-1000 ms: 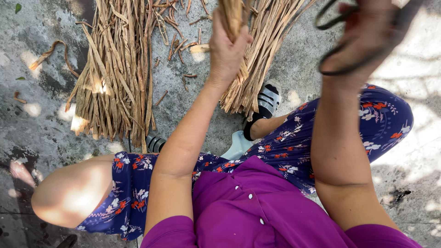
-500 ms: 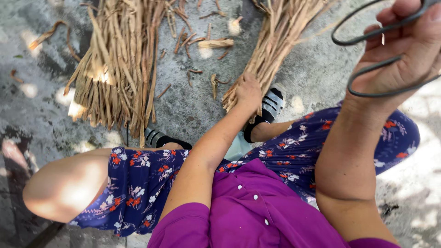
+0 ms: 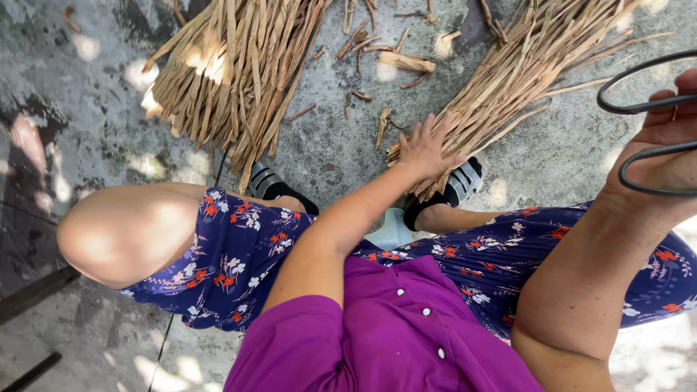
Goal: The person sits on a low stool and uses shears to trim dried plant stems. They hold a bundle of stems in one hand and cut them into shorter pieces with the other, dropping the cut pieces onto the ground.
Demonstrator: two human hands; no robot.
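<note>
Reaching down past the knees, the left hand [image 3: 425,149] rests flat on the near end of a bundle of dry reed strips [image 3: 508,80] that lies on the concrete floor [image 3: 559,145], slanting up toward the top right. Its fingers [image 3: 414,129] are spread wide and press on the strips rather than closing round them. The right hand [image 3: 664,149] is raised at the right edge of the view, well apart from the bundle, and its fingers [image 3: 679,109] curl loosely through 2 dark loops [image 3: 639,109]; whether these are scissor handles or bands cannot be told, since the rest runs out of view. A second, larger heap of the same dry strips [image 3: 225,69] lies on the floor to the upper left, with short broken bits [image 3: 406,62] scattered between the 2 piles. Just below the left hand, the end of the bundle touches a foot in a black sandal with white stripes [image 3: 457,185]; the other sandal [image 3: 272,183] sits beside the larger heap. The person wears a blue flowered skirt [image 3: 232,261] and a purple buttoned shirt [image 3: 392,327].
</note>
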